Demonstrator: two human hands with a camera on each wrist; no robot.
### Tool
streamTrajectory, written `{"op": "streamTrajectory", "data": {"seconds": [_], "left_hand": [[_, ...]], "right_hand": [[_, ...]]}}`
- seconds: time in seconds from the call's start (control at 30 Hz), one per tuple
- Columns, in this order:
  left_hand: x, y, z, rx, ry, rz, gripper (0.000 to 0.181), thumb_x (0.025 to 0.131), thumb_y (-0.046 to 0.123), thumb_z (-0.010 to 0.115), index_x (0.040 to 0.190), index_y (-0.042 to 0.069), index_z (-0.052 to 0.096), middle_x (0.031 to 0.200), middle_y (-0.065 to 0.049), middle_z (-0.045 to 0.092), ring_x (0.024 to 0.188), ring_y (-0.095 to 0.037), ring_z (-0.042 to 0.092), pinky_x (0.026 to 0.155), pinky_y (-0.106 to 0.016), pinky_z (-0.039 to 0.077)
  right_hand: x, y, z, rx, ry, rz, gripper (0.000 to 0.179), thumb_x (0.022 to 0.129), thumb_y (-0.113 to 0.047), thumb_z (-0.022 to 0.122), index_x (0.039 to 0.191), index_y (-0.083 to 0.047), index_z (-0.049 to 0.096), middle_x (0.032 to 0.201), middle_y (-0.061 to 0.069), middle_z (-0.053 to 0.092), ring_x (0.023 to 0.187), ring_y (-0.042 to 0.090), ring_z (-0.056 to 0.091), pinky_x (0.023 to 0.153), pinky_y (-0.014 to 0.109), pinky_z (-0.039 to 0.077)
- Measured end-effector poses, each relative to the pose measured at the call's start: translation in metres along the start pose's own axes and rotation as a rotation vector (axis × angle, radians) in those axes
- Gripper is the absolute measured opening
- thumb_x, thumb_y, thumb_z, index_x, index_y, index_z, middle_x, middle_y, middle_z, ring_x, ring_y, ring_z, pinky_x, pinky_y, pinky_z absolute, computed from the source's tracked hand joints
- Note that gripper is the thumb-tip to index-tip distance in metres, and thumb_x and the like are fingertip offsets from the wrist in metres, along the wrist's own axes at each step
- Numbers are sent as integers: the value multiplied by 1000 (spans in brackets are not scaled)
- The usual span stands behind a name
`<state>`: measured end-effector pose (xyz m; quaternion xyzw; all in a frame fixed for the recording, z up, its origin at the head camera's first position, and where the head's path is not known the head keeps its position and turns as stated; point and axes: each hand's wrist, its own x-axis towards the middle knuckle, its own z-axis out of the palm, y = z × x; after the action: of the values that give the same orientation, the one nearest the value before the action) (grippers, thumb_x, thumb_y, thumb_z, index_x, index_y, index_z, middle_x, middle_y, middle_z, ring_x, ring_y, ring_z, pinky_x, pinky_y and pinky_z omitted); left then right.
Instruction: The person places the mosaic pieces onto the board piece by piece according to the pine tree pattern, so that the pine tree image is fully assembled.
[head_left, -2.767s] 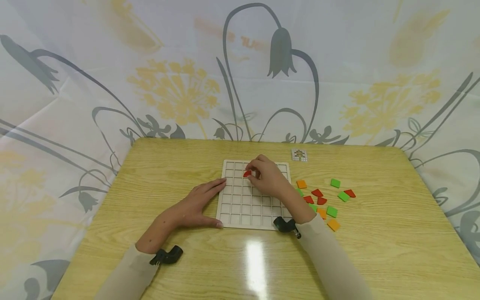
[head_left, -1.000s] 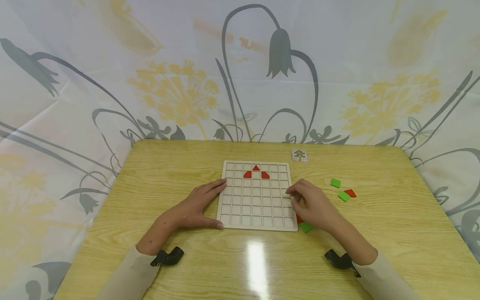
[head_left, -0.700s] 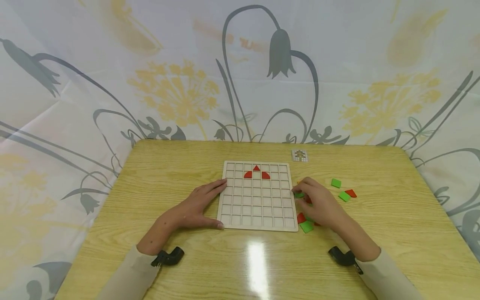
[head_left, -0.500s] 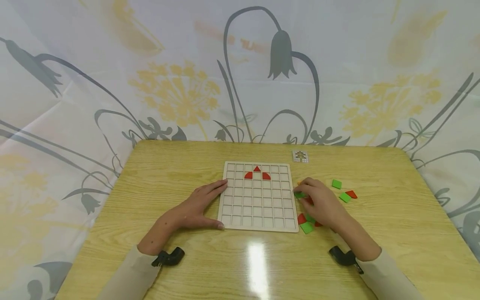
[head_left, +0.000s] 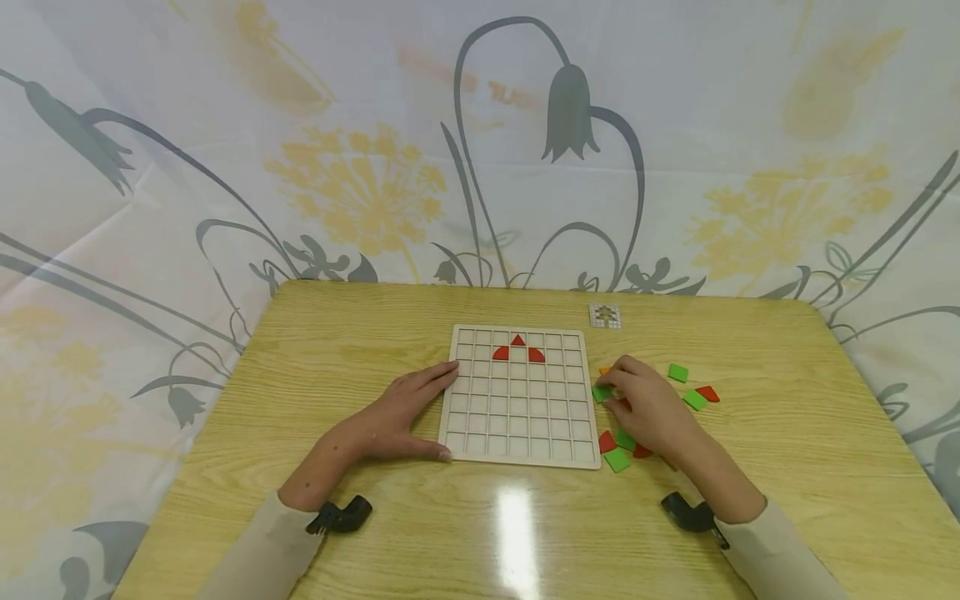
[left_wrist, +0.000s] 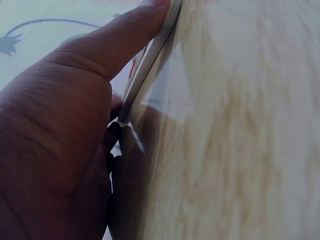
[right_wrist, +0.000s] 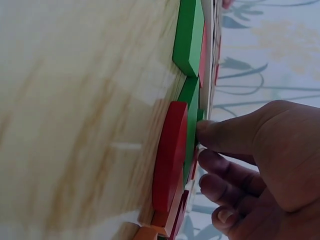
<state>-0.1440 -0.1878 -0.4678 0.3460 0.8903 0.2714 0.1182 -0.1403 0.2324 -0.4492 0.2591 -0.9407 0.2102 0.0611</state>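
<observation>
A pale wooden grid board [head_left: 517, 400] lies on the table, with a red triangle [head_left: 517, 340] and two red quarter-round tiles, the left one [head_left: 501, 353] and the right one [head_left: 536, 355], in its upper cells. My left hand [head_left: 390, 417] rests along the board's left side, fingers straight and thumb at the near corner; the left wrist view shows the thumb [left_wrist: 125, 40] against the edge. Just right of the board, my right hand [head_left: 648, 404] pinches a green square tile [head_left: 602, 393] between thumb and fingers. Beneath that hand, part of the tile pile is hidden.
Near the right hand lie green [head_left: 617, 460], red [head_left: 607, 442] and orange [head_left: 604, 371] tiles. Farther right are two green squares and a red tile [head_left: 707, 393]. Behind the board lies a small pattern card [head_left: 604, 315]; a patterned curtain [head_left: 480, 167] hangs beyond the table.
My right hand has left a red quarter-round tile on the board and moved right to the pile, where it has taken hold of a green square. The left hand stays put.
</observation>
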Motion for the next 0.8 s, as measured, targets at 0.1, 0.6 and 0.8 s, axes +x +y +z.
{"op": "streamTrajectory", "data": {"seconds": [0.1, 0.6, 0.8], "left_hand": [[0, 1, 0, -4, 3, 1, 118, 84, 60, 84, 171, 13, 20, 178, 2, 13, 162, -29, 18, 127, -60, 19], [1, 1, 1, -3, 5, 0, 119, 84, 60, 85, 171, 12, 20, 179, 1, 13, 162, -30, 18, 127, -60, 19], [1, 1, 1, -5, 9, 0, 119, 84, 60, 85, 171, 13, 20, 178, 1, 14, 162, -30, 19, 127, -60, 19]], "right_hand": [[0, 1, -1, -8, 0, -10, 18, 90, 2, 81, 106, -2, 76, 105, 9, 64, 91, 24, 65, 79, 42, 58], [3, 1, -10, 44, -110, 11, 19, 90, 2, 80, 106, -3, 70, 106, 7, 66, 91, 23, 66, 79, 42, 58], [3, 2, -10, 65, -101, -2, 20, 91, 5, 78, 105, -6, 70, 102, 4, 64, 86, 18, 62, 76, 38, 57]]}}
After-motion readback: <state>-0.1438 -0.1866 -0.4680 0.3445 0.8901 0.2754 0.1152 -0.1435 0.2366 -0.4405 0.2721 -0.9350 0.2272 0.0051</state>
